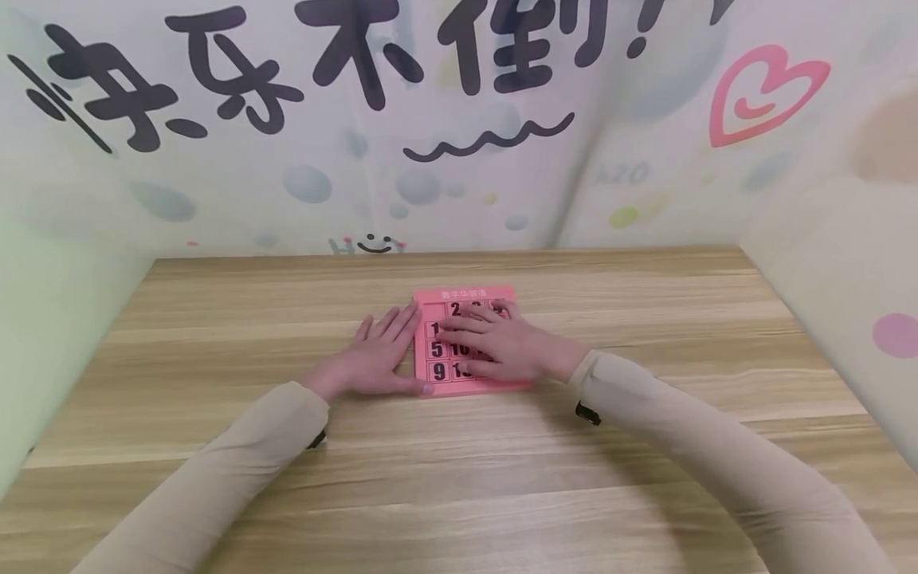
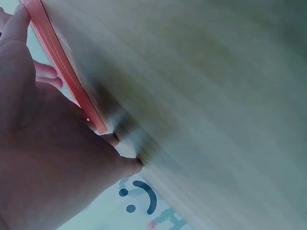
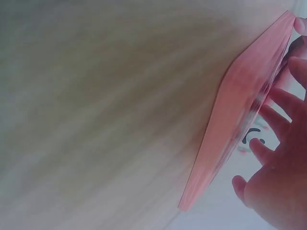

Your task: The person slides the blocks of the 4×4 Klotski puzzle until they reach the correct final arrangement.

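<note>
A pink number sliding puzzle (image 1: 464, 294) lies flat on the wooden table, its black-numbered tiles partly hidden under a hand. In its top left corner is a gap without a tile; the 1, 5 and 9 run down the left column below. My left hand (image 1: 376, 360) rests against the puzzle's left side, fingers straight along the upper edge and thumb at the lower left corner. Spread over the right-hand tiles is my right hand (image 1: 505, 351), its fingers reaching leftward across them. In the right wrist view the puzzle's pink side (image 3: 240, 91) shows beside the outstretched fingers.
The wood-grain table (image 1: 459, 478) stretches around the puzzle on all sides. Behind it stands a white wall (image 1: 631, 207) with large black characters and a pink heart (image 1: 763, 96). Side walls close in the table at left and right.
</note>
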Action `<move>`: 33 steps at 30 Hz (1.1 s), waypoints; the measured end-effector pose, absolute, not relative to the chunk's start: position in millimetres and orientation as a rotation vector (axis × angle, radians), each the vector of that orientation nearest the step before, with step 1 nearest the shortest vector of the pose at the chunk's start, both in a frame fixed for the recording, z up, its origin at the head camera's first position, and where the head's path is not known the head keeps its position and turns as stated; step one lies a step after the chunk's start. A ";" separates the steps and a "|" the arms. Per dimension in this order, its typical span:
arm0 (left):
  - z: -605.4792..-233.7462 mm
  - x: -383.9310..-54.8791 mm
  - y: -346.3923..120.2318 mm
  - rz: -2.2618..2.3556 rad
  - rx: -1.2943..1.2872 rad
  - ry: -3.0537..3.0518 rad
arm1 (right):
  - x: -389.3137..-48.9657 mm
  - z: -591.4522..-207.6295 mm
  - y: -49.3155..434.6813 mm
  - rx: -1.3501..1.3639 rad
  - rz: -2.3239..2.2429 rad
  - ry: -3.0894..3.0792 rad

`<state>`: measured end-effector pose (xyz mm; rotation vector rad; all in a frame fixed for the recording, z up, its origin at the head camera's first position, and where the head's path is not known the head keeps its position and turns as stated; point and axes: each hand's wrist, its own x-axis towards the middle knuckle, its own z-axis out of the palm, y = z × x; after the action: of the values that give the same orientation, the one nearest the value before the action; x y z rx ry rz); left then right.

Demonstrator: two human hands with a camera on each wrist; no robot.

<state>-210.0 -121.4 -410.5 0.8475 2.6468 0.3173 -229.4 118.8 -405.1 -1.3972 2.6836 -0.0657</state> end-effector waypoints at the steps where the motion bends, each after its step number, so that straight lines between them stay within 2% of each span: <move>1: -411.0 -210.2 -121.4 0.315 0.849 2.647 | -229.7 -405.5 117.8 -1.393 -0.058 2.688; 11: -410.9 -210.8 -120.6 0.310 0.832 2.648 | -239.9 -407.1 109.5 -1.278 0.121 2.797; 25: -411.5 -211.5 -121.0 0.281 0.830 2.655 | -214.4 -411.9 118.7 -1.628 -0.003 2.639; 33: -411.8 -211.4 -120.5 0.297 0.837 2.652 | -212.4 -411.9 118.8 -1.606 -0.021 2.665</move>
<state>-211.4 -120.5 -411.8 0.8368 2.6523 0.2966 -212.4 118.8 -411.9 -1.6058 2.6652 -0.0206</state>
